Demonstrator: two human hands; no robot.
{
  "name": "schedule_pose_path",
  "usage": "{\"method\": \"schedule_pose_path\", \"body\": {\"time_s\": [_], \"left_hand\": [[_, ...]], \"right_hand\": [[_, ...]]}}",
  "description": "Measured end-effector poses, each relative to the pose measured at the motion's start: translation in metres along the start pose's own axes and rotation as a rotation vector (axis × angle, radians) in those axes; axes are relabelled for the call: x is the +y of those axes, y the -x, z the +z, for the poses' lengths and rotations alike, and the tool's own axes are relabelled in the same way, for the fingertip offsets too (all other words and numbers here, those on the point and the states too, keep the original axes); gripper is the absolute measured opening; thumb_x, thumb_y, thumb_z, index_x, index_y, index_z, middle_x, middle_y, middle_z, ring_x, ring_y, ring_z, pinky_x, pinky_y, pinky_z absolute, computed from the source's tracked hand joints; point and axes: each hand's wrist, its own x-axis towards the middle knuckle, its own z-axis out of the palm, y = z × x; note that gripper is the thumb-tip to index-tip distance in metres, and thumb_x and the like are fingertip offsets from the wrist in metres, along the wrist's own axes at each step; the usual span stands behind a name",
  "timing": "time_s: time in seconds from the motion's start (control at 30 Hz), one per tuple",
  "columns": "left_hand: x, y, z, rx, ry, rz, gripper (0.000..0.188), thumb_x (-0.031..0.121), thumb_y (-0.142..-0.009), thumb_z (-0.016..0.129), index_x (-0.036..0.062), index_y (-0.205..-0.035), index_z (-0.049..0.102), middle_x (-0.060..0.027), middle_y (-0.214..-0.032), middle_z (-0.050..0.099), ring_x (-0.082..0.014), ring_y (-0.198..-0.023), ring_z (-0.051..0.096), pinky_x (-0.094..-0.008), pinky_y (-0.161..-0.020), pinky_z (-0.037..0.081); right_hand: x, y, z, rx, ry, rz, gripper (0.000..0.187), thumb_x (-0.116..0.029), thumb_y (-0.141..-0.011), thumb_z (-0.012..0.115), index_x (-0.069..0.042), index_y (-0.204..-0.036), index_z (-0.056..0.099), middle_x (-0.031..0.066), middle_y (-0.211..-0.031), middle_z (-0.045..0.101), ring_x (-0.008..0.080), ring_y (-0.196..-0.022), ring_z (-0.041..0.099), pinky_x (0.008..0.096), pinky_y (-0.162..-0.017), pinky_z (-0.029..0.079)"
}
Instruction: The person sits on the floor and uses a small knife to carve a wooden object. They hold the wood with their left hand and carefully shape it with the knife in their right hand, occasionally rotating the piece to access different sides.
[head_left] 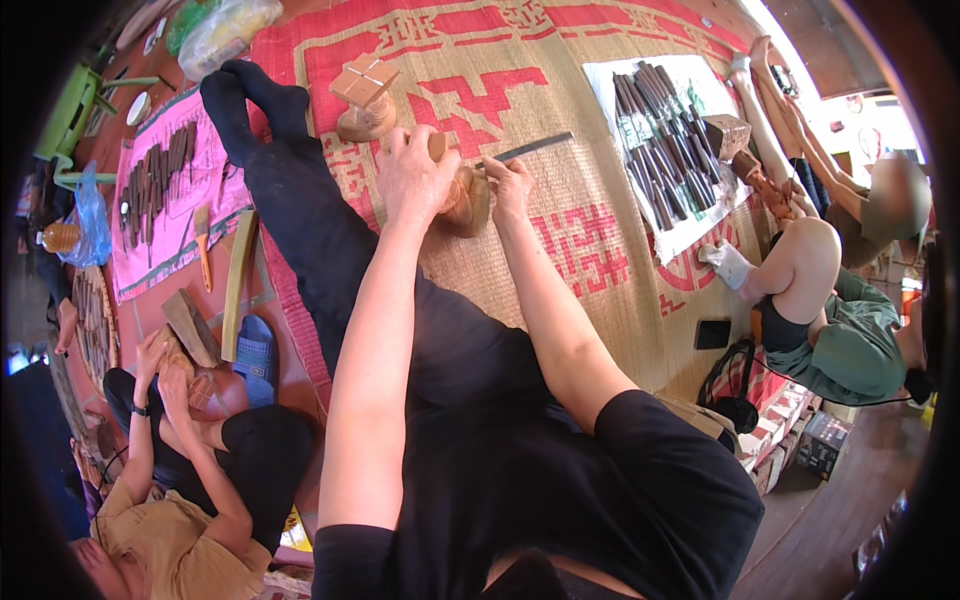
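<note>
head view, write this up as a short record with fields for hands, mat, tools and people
left hand: gripping a wooden piece
right hand: holding a thin dark tool
mat: tan with red patterns
beyond hands: wooden block atop a rounded wooden base
right side: dark slim tools on a white sheet; seated co-worker
left side: similar tools on a pink cloth; another co-worker

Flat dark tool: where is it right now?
In the head view, the flat dark tool is in the right hand, pointing out over the mat to the right of the wooden piece in the left hand.
</note>
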Motion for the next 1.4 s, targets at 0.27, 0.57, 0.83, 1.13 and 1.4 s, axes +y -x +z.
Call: {"method": "schedule_pose_path", "body": {"time_s": [0.27, 0.57, 0.83, 1.13, 1.4], "left_hand": [[0.004, 0.001, 0.000, -0.047, 0.010, -0.023, 0.038, 0.034, -0.074, 0.061, 0.0135, -0.106, 0.057, -0.0105, -0.107, 0.049, -0.0360, -0.099, 0.049, -0.0448, -0.081, 0.046], [0.003, 0.002, -0.005, -0.030, 0.012, -0.035, 0.039, 0.034, -0.074, 0.061, 0.0137, -0.107, 0.056, -0.0102, -0.110, 0.048, -0.0362, -0.101, 0.048, -0.0450, -0.084, 0.044], [0.002, 0.002, -0.005, -0.053, 0.013, -0.062, 0.041, 0.035, -0.074, 0.061, 0.0141, -0.110, 0.055, -0.0107, -0.110, 0.047, -0.0367, -0.102, 0.047, -0.0454, -0.085, 0.043], [0.002, 0.003, -0.006, -0.067, -0.004, -0.058, 0.041, 0.037, -0.077, 0.060, 0.0140, -0.110, 0.056, -0.0103, -0.111, 0.047, -0.0355, -0.103, 0.047, -0.0452, -0.085, 0.043], [-0.001, 0.000, -0.004, -0.052, 0.031, -0.090, 0.041, 0.041, -0.077, 0.059, 0.0129, -0.107, 0.057, -0.0109, -0.110, 0.049, -0.0344, -0.102, 0.050, -0.0444, -0.085, 0.044]], "right_hand": [[0.001, -0.004, 0.000, 0.033, -0.066, -0.032, 0.012, 0.000, -0.072, 0.069, -0.003, -0.068, 0.058, 0.0006, -0.065, 0.059, 0.0091, -0.060, 0.053, 0.0226, -0.057, 0.042], [-0.041, 0.025, -0.023, -0.085, 0.216, -0.229, 0.010, -0.001, -0.071, 0.067, -0.003, -0.077, 0.059, 0.0025, -0.071, 0.061, 0.0094, -0.063, 0.055, 0.0236, -0.063, 0.044], [-0.060, 0.038, -0.039, -0.208, 0.177, -0.097, 0.014, 0.002, -0.070, 0.065, -0.004, -0.080, 0.057, 0.0045, -0.072, 0.061, 0.0102, -0.062, 0.055, 0.0242, -0.058, 0.043], [-0.050, 0.059, -0.071, -0.108, 0.222, 0.054, 0.011, -0.002, -0.080, 0.062, -0.002, -0.091, 0.063, 0.0083, -0.082, 0.064, 0.0139, -0.073, 0.063, 0.0236, -0.064, 0.051], [-0.056, 0.063, -0.059, -0.142, 0.212, 0.073, 0.011, 0.001, -0.077, 0.062, 0.000, -0.088, 0.061, 0.0093, -0.076, 0.063, 0.0163, -0.066, 0.064, 0.0249, -0.060, 0.053]]}}
